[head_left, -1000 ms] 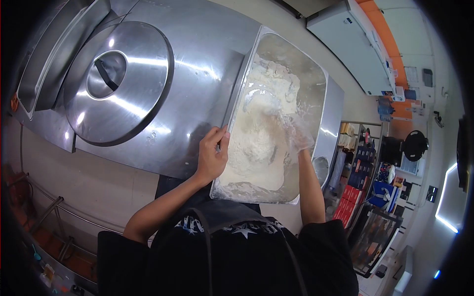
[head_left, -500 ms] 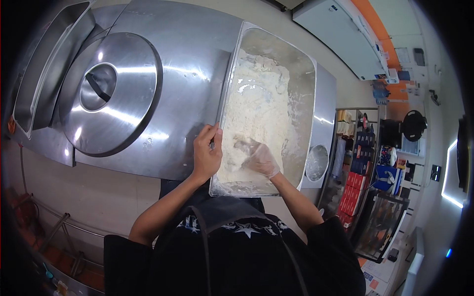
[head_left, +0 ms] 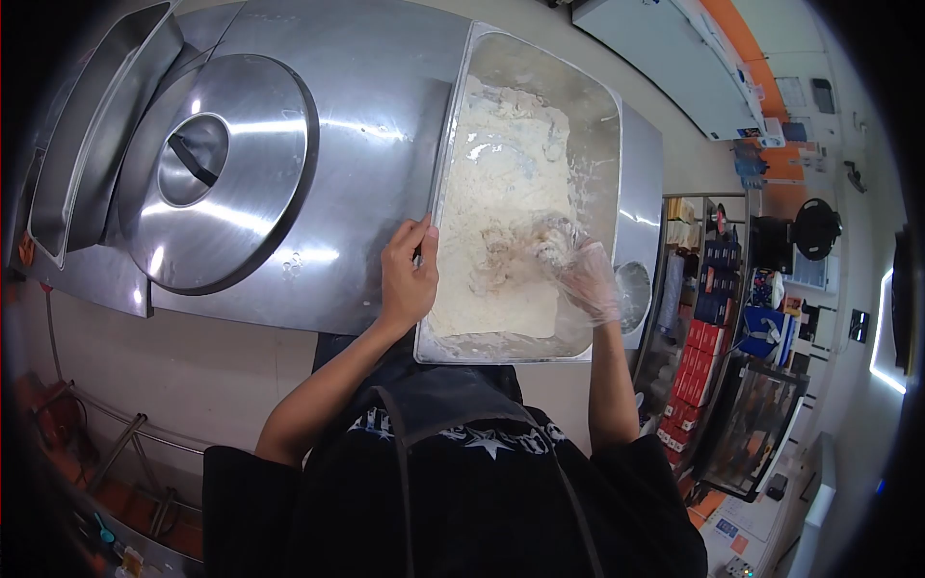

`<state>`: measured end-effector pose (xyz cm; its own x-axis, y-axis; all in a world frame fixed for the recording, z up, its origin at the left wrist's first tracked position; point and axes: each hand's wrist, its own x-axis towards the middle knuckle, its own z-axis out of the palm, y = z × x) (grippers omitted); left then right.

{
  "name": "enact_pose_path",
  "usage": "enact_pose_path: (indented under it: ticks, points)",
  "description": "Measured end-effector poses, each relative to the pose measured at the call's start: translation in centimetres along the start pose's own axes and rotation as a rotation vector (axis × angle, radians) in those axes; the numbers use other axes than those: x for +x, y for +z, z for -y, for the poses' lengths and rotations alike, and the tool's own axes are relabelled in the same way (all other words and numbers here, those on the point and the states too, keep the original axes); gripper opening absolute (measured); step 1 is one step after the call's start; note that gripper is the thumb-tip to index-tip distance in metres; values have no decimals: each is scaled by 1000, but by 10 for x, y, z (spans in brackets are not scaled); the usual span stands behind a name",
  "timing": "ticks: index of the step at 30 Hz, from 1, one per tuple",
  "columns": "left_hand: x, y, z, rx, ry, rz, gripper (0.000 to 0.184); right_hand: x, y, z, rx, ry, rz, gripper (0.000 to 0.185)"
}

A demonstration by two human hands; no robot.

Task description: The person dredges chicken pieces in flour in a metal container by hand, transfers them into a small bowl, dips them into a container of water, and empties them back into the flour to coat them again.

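Observation:
A deep rectangular metal pan (head_left: 602,125) holds a wide bed of pale, flour-like powder (head_left: 496,193), with a disturbed, clumpy patch near its middle. My left hand (head_left: 409,275) is bare and closed on the pan's left rim. Over the right side of the powder is my right hand (head_left: 581,275), in a clear plastic glove. Its fingers are curled and caked with powder; whatever they hold is smeared by motion and cannot be made out.
A round steel lid (head_left: 279,116) with a black handle lies on the steel table (head_left: 376,125) to the left. Beyond it stands a deep metal pan (head_left: 96,135). A round metal bowl (head_left: 631,294) sits right of the powder pan. Shelves with red boxes (head_left: 694,376) stand farther right.
My right hand has moved right and slightly up from the powder near the left rim, leaving the powder stirred up. My left hand stays on the rim. The view has shifted slightly.

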<state>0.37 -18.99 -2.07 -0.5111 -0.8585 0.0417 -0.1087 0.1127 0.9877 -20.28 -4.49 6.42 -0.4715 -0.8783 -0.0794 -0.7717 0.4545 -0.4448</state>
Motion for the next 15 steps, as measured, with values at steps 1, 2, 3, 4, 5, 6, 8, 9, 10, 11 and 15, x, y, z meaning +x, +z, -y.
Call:
enact_pose_path:
  ticks: [1,2,3,4,5,6,8,9,10,11,15]
  points:
    - [0,0,0,4,4,-2,30,1,-2,1,107,8,44,46]
    - [0,0,0,-3,4,-3,29,1,-3,2,215,16,88,50]
    - [0,0,0,-11,4,-4,29,0,-1,5,137,22,66,51]
    - [0,1,0,-20,4,-6,29,-1,2,10,58,29,44,52]
    - [0,1,-1,-19,-3,1,29,-3,4,13,-21,34,21,53]
    - [0,-1,-4,-19,-9,6,28,-4,5,12,-22,-14,24,54]
    - [1,-2,-5,-20,-9,8,28,-5,10,8,-22,-110,33,57]
    - [1,-2,-4,-24,-1,7,28,-2,3,15,106,-118,106,56]
    - [1,-2,-4,-27,8,7,27,4,-9,28,234,-124,178,55]
    - [2,-1,-4,-32,10,2,27,9,-15,35,361,-130,248,53]
    - [0,1,3,-38,23,-5,27,39,-8,-15,358,-135,392,66]
